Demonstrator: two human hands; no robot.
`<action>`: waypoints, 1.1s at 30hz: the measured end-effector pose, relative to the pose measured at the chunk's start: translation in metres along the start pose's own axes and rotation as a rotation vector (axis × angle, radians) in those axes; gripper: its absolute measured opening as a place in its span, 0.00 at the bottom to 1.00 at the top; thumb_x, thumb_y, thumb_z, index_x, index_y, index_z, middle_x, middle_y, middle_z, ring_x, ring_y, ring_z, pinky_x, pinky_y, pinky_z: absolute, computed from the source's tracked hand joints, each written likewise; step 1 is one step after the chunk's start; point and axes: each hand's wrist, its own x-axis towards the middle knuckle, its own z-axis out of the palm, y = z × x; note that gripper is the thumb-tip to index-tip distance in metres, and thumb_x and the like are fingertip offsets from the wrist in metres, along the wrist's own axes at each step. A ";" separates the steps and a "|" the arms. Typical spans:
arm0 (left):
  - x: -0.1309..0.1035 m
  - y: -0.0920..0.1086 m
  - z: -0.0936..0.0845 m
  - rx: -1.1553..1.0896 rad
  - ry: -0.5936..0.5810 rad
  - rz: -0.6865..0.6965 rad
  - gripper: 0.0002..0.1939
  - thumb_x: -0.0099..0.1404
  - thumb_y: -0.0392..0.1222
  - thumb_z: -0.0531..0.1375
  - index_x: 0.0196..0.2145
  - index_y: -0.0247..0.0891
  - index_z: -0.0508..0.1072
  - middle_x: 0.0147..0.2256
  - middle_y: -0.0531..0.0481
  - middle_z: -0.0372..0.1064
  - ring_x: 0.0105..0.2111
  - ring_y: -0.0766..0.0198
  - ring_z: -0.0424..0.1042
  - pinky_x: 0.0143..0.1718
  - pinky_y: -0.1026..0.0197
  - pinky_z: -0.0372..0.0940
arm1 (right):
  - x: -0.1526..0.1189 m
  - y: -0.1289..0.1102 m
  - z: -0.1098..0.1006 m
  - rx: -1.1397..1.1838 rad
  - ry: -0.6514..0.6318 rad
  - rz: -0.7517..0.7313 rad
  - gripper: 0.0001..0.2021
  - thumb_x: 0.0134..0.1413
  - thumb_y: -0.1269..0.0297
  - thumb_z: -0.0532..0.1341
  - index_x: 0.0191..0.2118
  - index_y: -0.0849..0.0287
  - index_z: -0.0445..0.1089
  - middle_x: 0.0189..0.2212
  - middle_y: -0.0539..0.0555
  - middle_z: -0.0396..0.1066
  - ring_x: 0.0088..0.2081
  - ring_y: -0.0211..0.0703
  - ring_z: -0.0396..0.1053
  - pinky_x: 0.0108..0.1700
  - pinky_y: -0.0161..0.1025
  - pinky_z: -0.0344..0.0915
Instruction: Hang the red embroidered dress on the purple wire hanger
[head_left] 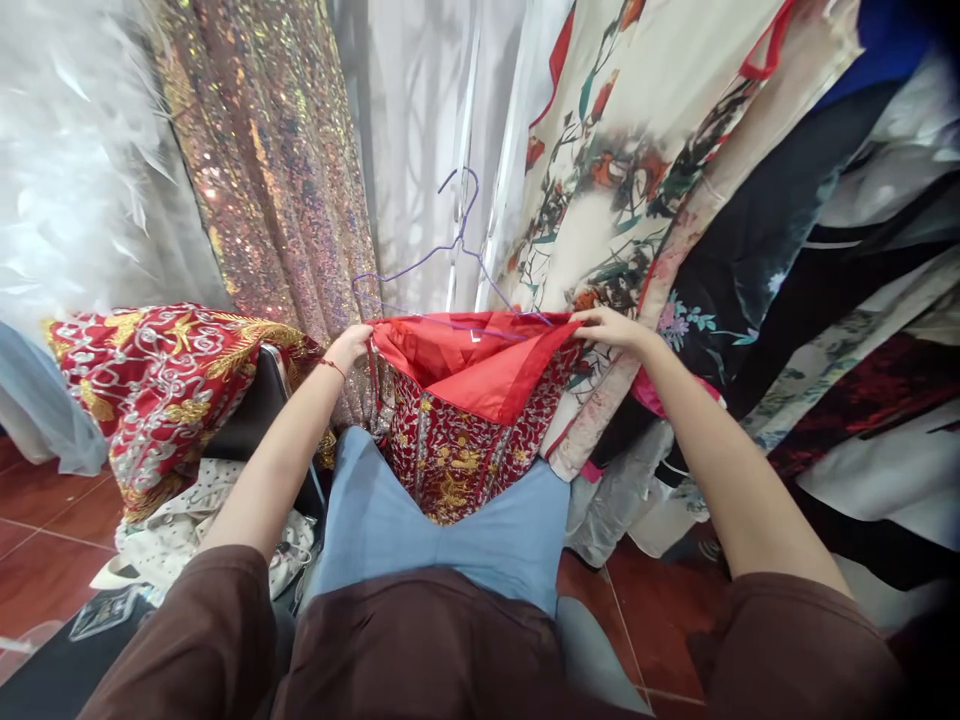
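The red embroidered garment (465, 420) is held stretched open at its top edge; the left hand (351, 345) and right hand (606, 326) each pinch a corner; a purple wire hanger (450, 250) sits just above.

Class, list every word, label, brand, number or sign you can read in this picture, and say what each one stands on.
None can be read: no words or numbers show anywhere.
A small white tag sits inside the red garment held by both hands; too small to read.

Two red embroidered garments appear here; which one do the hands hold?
The red garment with the purple hanger, gripped by left hand and right hand; the other garment lies draped, untouched.
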 end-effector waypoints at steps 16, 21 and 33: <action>-0.111 0.014 -0.039 1.079 0.091 0.730 0.16 0.53 0.27 0.56 0.40 0.36 0.68 0.42 0.39 0.70 0.46 0.49 0.72 0.54 0.49 0.65 | -0.107 -0.040 0.110 -0.073 0.237 -0.177 0.14 0.51 0.52 0.65 0.36 0.57 0.72 0.32 0.52 0.75 0.32 0.44 0.71 0.37 0.38 0.65; -0.143 0.027 -0.045 1.254 -0.111 0.350 0.15 0.48 0.28 0.63 0.35 0.36 0.71 0.37 0.38 0.72 0.40 0.43 0.76 0.46 0.50 0.70 | -0.119 -0.095 0.134 -0.086 -0.272 -0.266 0.15 0.53 0.49 0.66 0.31 0.57 0.72 0.25 0.48 0.71 0.27 0.40 0.67 0.33 0.35 0.61; -0.255 0.011 0.009 1.278 -0.818 0.627 0.61 0.53 0.64 0.67 0.72 0.30 0.46 0.72 0.27 0.40 0.73 0.42 0.43 0.70 0.49 0.48 | -0.112 -0.127 0.178 -0.326 0.133 -0.163 0.15 0.56 0.53 0.59 0.24 0.55 0.70 0.19 0.51 0.69 0.22 0.42 0.64 0.29 0.37 0.54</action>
